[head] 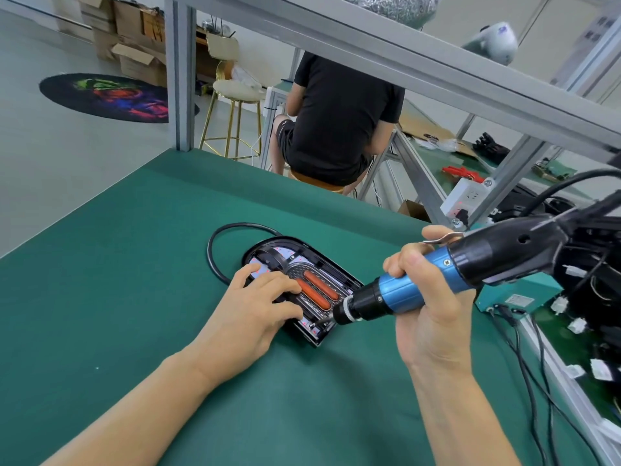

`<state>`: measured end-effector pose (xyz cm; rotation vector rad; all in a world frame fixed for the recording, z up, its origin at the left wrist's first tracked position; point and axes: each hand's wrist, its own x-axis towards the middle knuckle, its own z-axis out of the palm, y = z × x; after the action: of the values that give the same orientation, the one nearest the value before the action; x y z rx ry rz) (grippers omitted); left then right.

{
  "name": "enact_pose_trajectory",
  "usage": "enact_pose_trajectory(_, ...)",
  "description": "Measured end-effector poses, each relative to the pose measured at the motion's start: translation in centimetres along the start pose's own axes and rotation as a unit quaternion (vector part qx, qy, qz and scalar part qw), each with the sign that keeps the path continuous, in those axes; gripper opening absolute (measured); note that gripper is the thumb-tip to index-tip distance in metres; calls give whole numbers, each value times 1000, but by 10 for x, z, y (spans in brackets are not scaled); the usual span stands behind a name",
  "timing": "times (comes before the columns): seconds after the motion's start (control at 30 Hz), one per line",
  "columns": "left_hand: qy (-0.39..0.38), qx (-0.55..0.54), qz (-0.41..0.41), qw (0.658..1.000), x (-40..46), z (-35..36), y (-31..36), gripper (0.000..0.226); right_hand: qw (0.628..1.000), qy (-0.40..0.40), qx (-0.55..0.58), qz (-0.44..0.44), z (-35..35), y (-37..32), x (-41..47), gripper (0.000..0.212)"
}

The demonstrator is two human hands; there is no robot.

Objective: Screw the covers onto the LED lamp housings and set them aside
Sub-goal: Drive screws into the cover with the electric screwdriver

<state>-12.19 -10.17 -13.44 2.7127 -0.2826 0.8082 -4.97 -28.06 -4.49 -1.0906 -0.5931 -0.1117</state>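
Two hands are engaged: the lamp housing (304, 287) is pressed flat on the green mat (134, 264) by the left hand (255, 314), while the electric screwdriver (437, 280) is gripped by the right hand (426, 297). Rigid, light, probably scratch-prone; best held by its rim.

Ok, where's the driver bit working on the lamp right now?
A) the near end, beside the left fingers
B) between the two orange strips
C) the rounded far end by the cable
A: the electric screwdriver tip meets the lamp housing at its near end, beside the left hand.
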Motion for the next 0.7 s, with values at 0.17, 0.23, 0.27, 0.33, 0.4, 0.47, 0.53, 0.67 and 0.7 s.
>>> enact_pose_trajectory(0.17, 1, 10, 4, 1000, 0, 0, 0, 25, 999, -35, -2, 18, 6, -2, 3, 31)
enact_pose_trajectory(0.23, 4, 14, 8, 1000, 0, 1, 1, 25, 998, -55, -1, 29, 10, -1, 3, 33)
enact_pose_trajectory(0.27, 5, 14, 9, 1000, 0, 0, 1, 25, 997, -64, -2, 33, 12, 0, 4, 32)
enact_pose_trajectory(0.33, 4, 13, 11, 1000, 0, 1, 1, 24, 996, -77, -9, 37, 15, 0, 5, 32)
enact_pose_trajectory(0.4, -2, 14, 11, 1000, 0, 0, 0, 23, 996, -84, -15, 35, 16, 0, 5, 31)
enact_pose_trajectory(0.47, -3, 18, 10, 1000, -1, 1, 0, 22, 996, -82, -15, 32, 17, 1, 5, 27)
enact_pose_trajectory(0.53, 0, 24, 20, 1000, 0, 1, 0, 15, 996, -83, -9, 33, 17, 1, 5, 30)
enact_pose_trajectory(0.67, 14, 32, 33, 999, 1, 0, 2, 17, 996, -85, -19, 26, 18, 0, 4, 30)
enact_pose_trajectory(0.7, 14, 35, 33, 999, 1, 0, 3, 24, 995, -90, -27, 22, 18, -1, 4, 28)
